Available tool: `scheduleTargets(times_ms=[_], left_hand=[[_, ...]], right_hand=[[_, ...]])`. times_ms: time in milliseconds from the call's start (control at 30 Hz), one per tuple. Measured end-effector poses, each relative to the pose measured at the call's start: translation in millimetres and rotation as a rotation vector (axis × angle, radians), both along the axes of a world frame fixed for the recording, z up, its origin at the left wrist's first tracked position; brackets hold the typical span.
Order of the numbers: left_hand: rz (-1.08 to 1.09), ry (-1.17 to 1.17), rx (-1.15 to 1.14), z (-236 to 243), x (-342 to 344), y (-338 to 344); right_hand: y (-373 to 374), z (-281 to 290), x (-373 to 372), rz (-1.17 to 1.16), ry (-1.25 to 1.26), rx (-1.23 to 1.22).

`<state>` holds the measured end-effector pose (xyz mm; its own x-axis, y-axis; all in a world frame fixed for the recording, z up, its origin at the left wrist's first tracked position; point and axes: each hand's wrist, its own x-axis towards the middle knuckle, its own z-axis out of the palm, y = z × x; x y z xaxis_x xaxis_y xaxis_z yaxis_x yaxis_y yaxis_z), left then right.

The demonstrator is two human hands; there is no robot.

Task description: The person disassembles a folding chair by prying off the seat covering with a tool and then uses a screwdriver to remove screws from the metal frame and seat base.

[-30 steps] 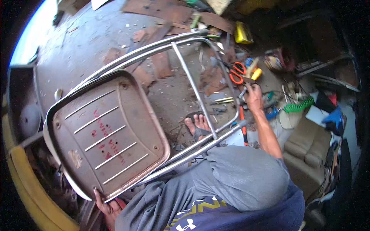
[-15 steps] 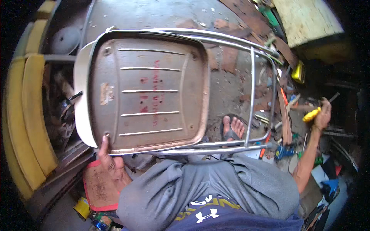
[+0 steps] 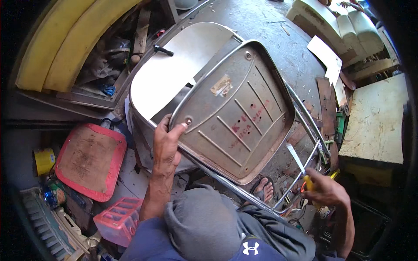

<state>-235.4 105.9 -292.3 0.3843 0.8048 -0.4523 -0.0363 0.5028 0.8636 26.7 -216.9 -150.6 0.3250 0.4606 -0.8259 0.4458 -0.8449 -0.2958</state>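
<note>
In front of me lies a metal chair frame [image 3: 222, 180] of bent chrome tube. A brown metal seat pan [image 3: 226, 143] with raised ribs and red lettering rests tilted on it, its hollow underside up. My left hand [image 3: 167, 139] grips the pan's near left corner, thumb beside a round corner fitting [image 3: 188, 121]. Under the pan's far left side shows a white curved panel [image 3: 174, 69]. My right hand [image 3: 326, 189] is closed round a yellow-handled screwdriver [image 3: 297, 160], its bright shaft pointing at the pan but apart from it.
Yellow padded cushions [image 3: 65, 48] stand at far left. A worn red-edged seat pad [image 3: 89, 163] and a red plastic organiser box [image 3: 119, 219] lie left of me. At right are a pale board [image 3: 374, 119] and scraps. My sandalled foot [image 3: 263, 189] is below the frame.
My view has turned and the seat pan now appears slanted, showing more of the white panel. My right hand has come inward, and the screwdriver's shaft now points toward the pan.
</note>
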Motion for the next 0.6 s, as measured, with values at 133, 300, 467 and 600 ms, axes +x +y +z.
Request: scheduleTargets(times_ms=[133,300,467,600], left_hand=[[0.008,0.008,0.022,-6.4,-9.4,2.7],[0.036,0.02,-0.018,0.7,-5.3,1.9],[0.04,-0.024,-0.007,-2.7,-0.2,2.3],[0.03,-0.007,-0.023,-0.6,-2.3,3.2]], right_hand=[[84.2,32.8,-42.6,0.378,-0.297,0.206],[137.7,35.5,-83.1,0.582,-0.424,0.799],[159.4,32.6,-104.1,0.737,-0.534,0.893],[171.3,27.0,-109.6,0.758,-0.512,0.91]])
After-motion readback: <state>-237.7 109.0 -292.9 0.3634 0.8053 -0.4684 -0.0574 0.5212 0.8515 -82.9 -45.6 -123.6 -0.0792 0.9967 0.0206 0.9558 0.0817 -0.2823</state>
